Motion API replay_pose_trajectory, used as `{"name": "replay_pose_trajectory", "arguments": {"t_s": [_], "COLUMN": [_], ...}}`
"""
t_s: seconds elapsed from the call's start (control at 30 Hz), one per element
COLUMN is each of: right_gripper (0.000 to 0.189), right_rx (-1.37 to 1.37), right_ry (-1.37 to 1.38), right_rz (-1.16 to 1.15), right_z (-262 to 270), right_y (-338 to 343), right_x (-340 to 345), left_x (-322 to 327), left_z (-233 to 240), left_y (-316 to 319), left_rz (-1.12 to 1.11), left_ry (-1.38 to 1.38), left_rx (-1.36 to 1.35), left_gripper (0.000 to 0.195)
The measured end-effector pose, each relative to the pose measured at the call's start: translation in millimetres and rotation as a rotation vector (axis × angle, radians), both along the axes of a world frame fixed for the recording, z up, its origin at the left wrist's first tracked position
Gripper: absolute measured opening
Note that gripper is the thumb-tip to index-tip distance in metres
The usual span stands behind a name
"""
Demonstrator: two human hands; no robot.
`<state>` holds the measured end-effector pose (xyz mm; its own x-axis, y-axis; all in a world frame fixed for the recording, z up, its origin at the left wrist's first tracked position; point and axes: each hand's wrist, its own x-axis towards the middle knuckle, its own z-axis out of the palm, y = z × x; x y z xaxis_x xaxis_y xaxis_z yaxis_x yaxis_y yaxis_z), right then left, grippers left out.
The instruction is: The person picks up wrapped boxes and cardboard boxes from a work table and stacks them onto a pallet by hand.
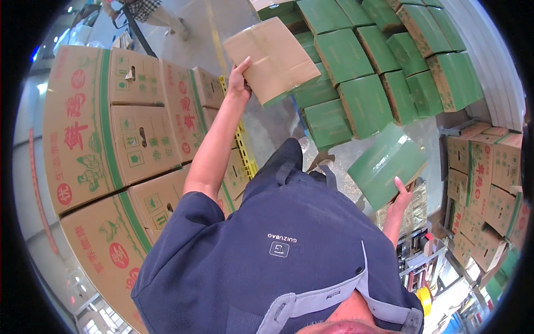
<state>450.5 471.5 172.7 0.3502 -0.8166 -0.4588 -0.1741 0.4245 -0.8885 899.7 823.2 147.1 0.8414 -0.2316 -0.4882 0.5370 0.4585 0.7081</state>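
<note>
My left hand [239, 82] is stretched out ahead and grips the near left edge of a cardboard box [277, 60]. A plain brown face of that box is towards me, and a strip of green shows along its lower edge. Lower down on the right, my right hand [401, 196] holds a green cardboard box [388, 165] by its near edge, thumb on the face. Clear tape shines across this green box. Both boxes are off the floor and apart from each other. The fingers under each box are mostly hidden.
Stacked green cartons [346, 56] stand ahead to the right. Tall stacks of printed brown cartons [142, 137] rise close on my left, beside a yellow perforated metal post [246, 154]. More brown cartons [479, 175] are far right. A person [160, 16] is at the upper left near a dark handle.
</note>
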Motion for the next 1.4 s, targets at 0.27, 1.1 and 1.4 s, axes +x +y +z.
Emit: {"name": "replay_pose_trajectory", "arguments": {"t_s": [0.27, 1.1, 1.4], "right_gripper": [0.068, 0.08, 0.08], "right_rx": [-0.017, -0.093, -0.08], "right_ry": [-0.034, 0.177, 0.213], "right_rz": [0.06, 0.153, 0.204], "right_z": [47.3, 63.4, 56.3], "right_y": [21.4, 73.1, 75.1], "right_x": [67.1, 235.6, 230.2], "left_x": [47.3, 165.5, 114.6], "left_z": [-65.3, -85.4, -114.1], "left_y": [18.3, -43.0, -19.1], "left_rz": [-0.016, -0.588, -0.936], "left_ry": [-0.027, -1.551, -1.71], "left_rx": [0.032, 1.053, 1.183], "left_gripper": [0.044, 0.066, 0.072]}}
